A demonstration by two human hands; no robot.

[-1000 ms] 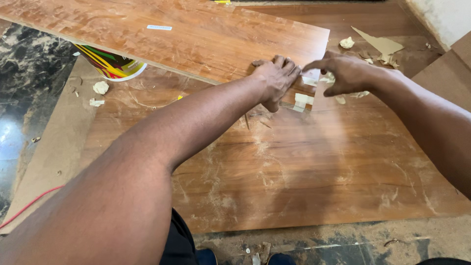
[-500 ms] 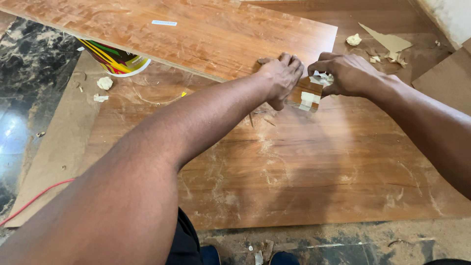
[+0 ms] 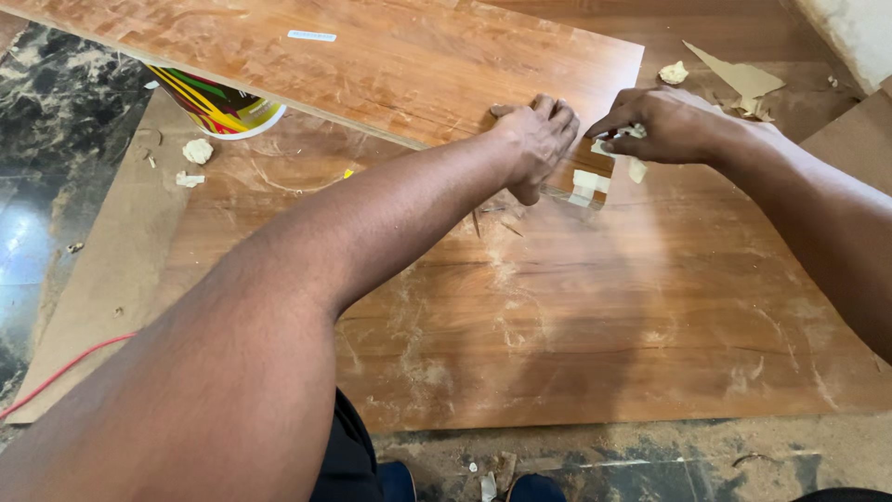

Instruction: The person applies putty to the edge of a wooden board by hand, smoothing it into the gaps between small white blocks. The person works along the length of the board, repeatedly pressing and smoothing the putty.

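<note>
We are seeing two wooden boards [image 3: 595,316], one striped bucket [image 3: 218,102], one red cable [image 3: 65,372], and we are counting three crumpled paper scraps [image 3: 197,151] lying about.

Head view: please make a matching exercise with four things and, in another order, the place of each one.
Things:
1. left hand
2. right hand
3. striped bucket
4. red cable

Places:
A. lower left, on the floor
B. under the upper board's left part
C. pressing on the upper board's corner
D. pinching pale scraps beside that corner

Pairs: 1-C, 2-D, 3-B, 4-A
</note>
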